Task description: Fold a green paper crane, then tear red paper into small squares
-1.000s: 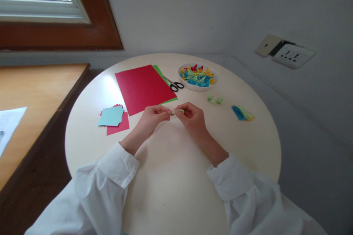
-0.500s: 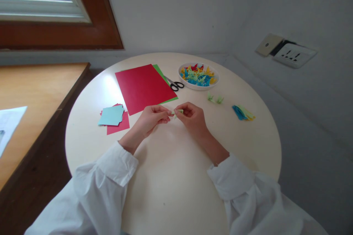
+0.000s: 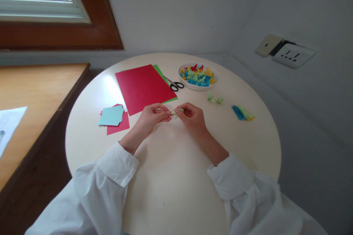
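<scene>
Between my two hands, above the middle of the table, is a small light green folded paper [image 3: 175,113], mostly covered by fingertips. My left hand [image 3: 155,115] pinches its left side between thumb and fingers. On the other side, my right hand [image 3: 191,115] is closed on it in a pinch. Two light green folded paper cranes [image 3: 214,99] sit on the table beyond my right hand. Farther back, a white dish [image 3: 199,88] holds many small folded cranes in blue, yellow, green and red.
A large red sheet [image 3: 145,88] lies over a green one, with black-handled scissors [image 3: 176,86] at its right corner. Light blue squares [image 3: 111,116] rest on red ones at the left. Folded blue, green and yellow strips [image 3: 243,113] lie right. The round white table [image 3: 171,183] meets the wall.
My left fingers have shifted slightly at the folded paper, and a little more of its green shows. Otherwise both hands stay in the same place.
</scene>
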A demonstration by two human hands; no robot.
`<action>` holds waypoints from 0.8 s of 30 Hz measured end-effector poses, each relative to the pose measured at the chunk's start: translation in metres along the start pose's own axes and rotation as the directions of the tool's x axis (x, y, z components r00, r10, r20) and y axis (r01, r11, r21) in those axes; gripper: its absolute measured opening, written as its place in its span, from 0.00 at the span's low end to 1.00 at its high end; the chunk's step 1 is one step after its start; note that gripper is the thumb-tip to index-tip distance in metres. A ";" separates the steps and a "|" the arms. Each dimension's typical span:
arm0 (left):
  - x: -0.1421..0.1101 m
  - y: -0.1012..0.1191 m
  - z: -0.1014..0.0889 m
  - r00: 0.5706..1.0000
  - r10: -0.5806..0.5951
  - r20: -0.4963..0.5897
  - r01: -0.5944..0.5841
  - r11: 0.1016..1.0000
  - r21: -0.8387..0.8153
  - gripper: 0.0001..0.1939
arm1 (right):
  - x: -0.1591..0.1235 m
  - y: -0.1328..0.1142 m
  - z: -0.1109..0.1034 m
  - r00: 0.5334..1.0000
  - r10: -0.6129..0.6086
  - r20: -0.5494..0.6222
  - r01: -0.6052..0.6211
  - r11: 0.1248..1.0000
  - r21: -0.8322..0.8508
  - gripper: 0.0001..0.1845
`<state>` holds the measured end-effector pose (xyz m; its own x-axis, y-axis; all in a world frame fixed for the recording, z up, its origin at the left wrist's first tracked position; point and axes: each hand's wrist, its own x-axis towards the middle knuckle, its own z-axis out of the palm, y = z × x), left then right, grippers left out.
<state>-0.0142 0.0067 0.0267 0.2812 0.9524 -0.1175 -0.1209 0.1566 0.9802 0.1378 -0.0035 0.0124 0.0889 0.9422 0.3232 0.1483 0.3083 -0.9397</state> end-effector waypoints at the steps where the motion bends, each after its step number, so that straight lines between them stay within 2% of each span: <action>1: 0.000 0.000 0.000 1.000 0.006 0.001 -0.006 1.000 -0.004 0.12 | 0.000 0.000 0.000 1.000 0.000 -0.001 0.000 1.000 0.000 0.07; 8: -0.001 0.000 0.001 1.000 0.018 -0.007 -0.018 1.000 -0.007 0.11 | -0.002 0.000 0.000 1.000 -0.014 -0.018 0.013 0.999 -0.033 0.05; 17: -0.002 0.002 0.003 1.000 0.008 -0.011 -0.009 0.999 -0.032 0.12 | -0.001 -0.001 0.001 1.000 -0.005 -0.022 0.005 1.000 0.005 0.05; 24: -0.003 0.005 0.005 0.999 -0.027 -0.041 0.025 0.998 -0.058 0.09 | -0.002 -0.002 0.001 0.999 -0.007 -0.034 0.007 1.000 0.009 0.05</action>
<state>-0.0105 0.0035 0.0326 0.2448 0.9578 -0.1506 -0.1688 0.1950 0.9662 0.1368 -0.0056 0.0139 0.1217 0.9349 0.3333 0.1397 0.3163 -0.9383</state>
